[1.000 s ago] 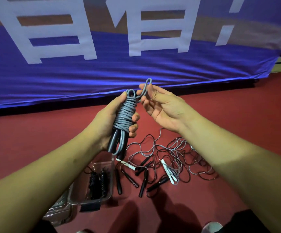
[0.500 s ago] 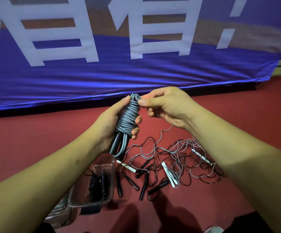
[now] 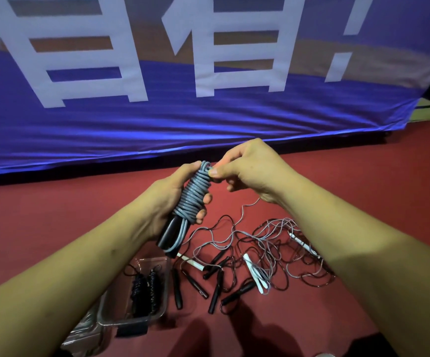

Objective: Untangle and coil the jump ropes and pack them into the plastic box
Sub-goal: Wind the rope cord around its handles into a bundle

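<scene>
above the floor, left hand (image 3: 169, 199) round grey coil (image 3: 194, 193), right hand (image 3: 250, 171) pinching

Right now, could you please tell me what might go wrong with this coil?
The right hand only pinches the rope end at the top of the grey coil; if it slips, the wraps in the left hand could loosen.
A thin strand rises from the floor tangle toward the right hand; lifting away might tighten it.
The plastic box already holds black coils, so space looks tight.
</scene>
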### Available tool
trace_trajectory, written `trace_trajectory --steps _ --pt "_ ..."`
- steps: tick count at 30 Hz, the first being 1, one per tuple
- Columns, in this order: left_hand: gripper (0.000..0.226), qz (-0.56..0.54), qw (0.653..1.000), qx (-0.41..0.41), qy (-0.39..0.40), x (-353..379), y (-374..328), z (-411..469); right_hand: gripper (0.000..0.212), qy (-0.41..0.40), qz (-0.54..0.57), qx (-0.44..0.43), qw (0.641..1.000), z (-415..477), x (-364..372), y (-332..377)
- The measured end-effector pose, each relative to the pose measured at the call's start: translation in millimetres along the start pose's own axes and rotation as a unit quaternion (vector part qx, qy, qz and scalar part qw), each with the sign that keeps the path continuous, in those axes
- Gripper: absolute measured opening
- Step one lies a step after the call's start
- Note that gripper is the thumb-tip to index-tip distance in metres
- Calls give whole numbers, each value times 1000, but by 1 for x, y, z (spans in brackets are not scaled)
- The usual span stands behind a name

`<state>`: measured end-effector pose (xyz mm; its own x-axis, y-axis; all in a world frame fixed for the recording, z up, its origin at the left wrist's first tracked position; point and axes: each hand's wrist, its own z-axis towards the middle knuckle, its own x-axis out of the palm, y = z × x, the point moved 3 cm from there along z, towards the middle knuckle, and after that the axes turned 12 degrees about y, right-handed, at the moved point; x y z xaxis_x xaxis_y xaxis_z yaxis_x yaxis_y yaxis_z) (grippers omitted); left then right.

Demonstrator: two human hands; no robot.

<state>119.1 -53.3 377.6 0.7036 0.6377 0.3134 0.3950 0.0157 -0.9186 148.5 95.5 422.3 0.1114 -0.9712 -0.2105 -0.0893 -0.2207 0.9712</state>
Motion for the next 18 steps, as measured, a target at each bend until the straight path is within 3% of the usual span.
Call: trace_trajectory --steps 3,7,10,18 --pt "37 -8 1000 -12 18 0 2 1 10 -8 -49 -20 999 0 1 -1" --pt "39 -9 999 -19 43 0 0 -1 30 30 -84 -76 993 -1 1 -1" --pt "37 13 998 -33 48 -1 -2 -5 18 48 -113 -103 987 -1 3 -2" --pt "39 2 996 -47 71 -3 -2 -9 14 28 -27 -119 992 4 12 -10"
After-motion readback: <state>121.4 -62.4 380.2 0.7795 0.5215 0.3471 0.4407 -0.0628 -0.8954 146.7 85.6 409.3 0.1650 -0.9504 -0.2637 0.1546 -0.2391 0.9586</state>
